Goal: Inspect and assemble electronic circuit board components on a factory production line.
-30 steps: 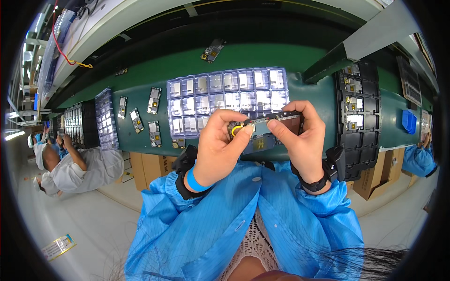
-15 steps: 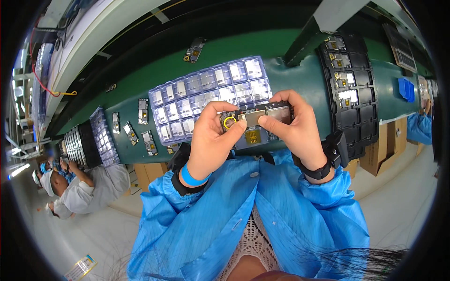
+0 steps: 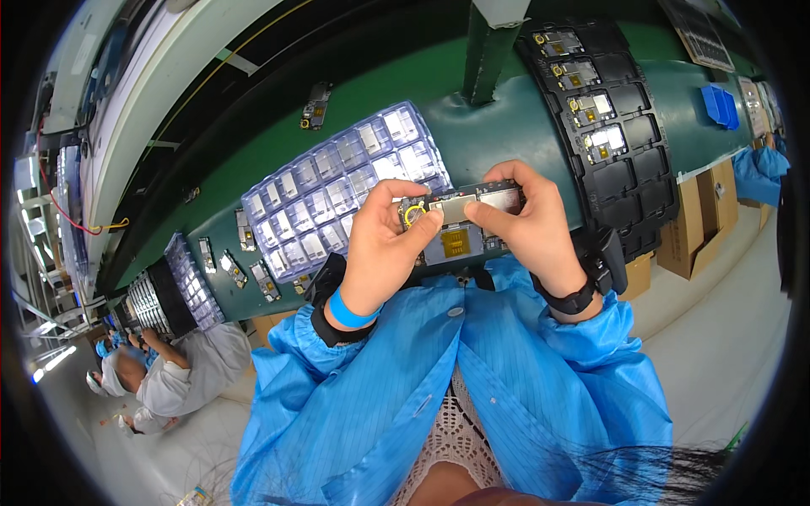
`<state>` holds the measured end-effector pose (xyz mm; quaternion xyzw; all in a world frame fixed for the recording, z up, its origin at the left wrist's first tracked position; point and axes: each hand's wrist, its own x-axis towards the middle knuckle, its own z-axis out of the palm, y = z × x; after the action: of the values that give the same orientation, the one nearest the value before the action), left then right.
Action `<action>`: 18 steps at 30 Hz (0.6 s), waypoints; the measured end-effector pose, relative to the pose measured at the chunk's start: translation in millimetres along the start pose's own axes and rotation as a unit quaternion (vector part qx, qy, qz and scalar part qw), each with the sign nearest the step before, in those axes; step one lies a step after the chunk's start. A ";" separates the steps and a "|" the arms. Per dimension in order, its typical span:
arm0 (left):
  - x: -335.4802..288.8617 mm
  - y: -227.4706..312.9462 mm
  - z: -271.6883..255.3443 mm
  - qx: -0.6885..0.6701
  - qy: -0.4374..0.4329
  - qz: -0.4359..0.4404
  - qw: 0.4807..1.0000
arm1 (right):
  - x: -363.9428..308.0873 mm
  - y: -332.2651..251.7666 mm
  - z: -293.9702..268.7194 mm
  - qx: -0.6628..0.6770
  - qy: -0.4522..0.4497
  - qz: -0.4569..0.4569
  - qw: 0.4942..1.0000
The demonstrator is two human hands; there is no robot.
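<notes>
In front of my chest, a phone circuit board point(image 3: 456, 244) is held level between both hands. It carries a yellow ring at its left end, a silver metal plate along the upper part and a gold-coloured patch below. My left hand point(image 3: 380, 244) is closed on the left end, thumb beside the ring. Gripping the right end is my right hand point(image 3: 533, 223), its thumb pressed on the silver plate. The fingertips behind the board are partly hidden. Just beyond my left hand lies a clear plastic tray point(image 3: 432, 183) with silvery pieces in its pockets.
On the green bench to the right, a black tray point(image 3: 613, 181) holds several similar boards in its left column. Loose boards point(image 3: 232, 268) lie left of the clear tray, another board point(image 3: 315, 106) beyond it. A post point(image 3: 488, 63) stands at the back. People in white point(image 3: 198, 371) are at left.
The whole view has shifted and tilted, so the trays and post appear further left. Both hands keep their grip on the circuit board, with only slight thumb movement.
</notes>
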<state>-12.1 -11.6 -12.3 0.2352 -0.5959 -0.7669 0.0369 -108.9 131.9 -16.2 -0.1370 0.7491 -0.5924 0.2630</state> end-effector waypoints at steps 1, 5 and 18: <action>2.0 1.9 2.6 0.001 -0.001 0.000 1.000 | 0.0 1.2 -4.9 0.001 0.002 0.000 1.000; 8.6 3.1 11.5 -0.037 -0.046 -0.024 0.998 | -2.8 2.3 -18.9 0.029 0.025 0.011 0.999; 20.5 6.7 32.0 -0.083 -0.059 -0.031 0.994 | -2.0 1.7 -38.9 0.024 0.055 -0.024 0.998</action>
<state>-44.7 8.2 -6.8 0.2041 -0.5240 -0.8269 -0.0023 -128.8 165.1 -11.2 -0.1152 0.7443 -0.6233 0.2104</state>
